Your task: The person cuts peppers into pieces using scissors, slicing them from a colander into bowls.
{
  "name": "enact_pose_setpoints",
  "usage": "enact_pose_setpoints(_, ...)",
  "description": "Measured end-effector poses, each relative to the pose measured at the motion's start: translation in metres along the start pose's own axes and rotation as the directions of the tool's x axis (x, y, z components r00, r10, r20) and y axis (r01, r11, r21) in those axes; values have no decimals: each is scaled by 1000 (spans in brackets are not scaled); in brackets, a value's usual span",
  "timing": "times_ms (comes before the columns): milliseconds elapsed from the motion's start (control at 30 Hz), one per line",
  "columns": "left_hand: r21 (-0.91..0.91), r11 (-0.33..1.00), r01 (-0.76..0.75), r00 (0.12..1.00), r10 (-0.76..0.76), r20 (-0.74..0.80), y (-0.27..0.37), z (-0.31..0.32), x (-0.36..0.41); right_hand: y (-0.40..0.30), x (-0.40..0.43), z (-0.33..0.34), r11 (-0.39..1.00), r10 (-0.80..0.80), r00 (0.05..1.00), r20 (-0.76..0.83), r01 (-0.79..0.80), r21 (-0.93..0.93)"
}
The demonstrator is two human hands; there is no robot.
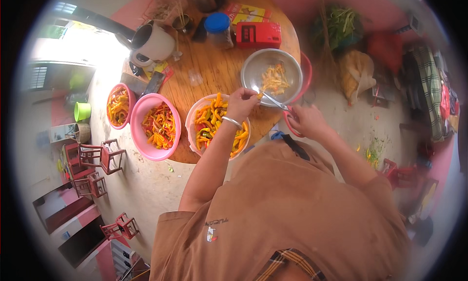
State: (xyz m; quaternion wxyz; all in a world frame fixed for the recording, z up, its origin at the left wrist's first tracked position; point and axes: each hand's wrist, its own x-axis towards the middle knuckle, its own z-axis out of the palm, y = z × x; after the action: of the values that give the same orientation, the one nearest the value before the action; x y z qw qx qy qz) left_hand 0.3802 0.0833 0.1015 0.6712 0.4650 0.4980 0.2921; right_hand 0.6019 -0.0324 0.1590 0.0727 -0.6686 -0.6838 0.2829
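Note:
My left hand (242, 104), a silver bangle at its wrist, pinches a small yellow chili pepper (260, 96) near the rim of a stainless steel bowl (251, 63). In my right hand (309, 122) is a pair of scissors (276, 103) with red handles. Their blades reach the pepper over the bowl's near edge; how far they are parted is too small to tell. Pale yellow cut pepper pieces (275, 81) lie in the bowl. Beneath my left forearm stands a pale plastic basket (189, 129) of whole yellow, orange and a few green peppers (210, 122), partly covered by the arm.
Left of the basket are a pink basin (136, 129) with cut peppers and a smaller pink basin (128, 98) of peppers. A cleaver (155, 82), white electric kettle (161, 43), blue-lidded jar (218, 28) and red box (259, 35) occupy the wooden table (215, 69). Red stools (111, 156) stand left.

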Motion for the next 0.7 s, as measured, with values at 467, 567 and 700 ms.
enact_pose_setpoints(467, 118, 992, -40, 998, 34, 55, -3, 17, 9, 36, 19, -2, 999, -30, 999, -23, 30, 18)
enact_pose_setpoints(567, 100, 992, -78, 997, 80, -10, -7, 22, 6, 42, 23, 1, 1000, -5, 1000, -7, 5, 31)
enact_pose_setpoints(700, 134, 989, -64, 998, 66, -9, -4, 21, -3, 48, 31, 9, 996, 67, 998, -7, -67, 54)
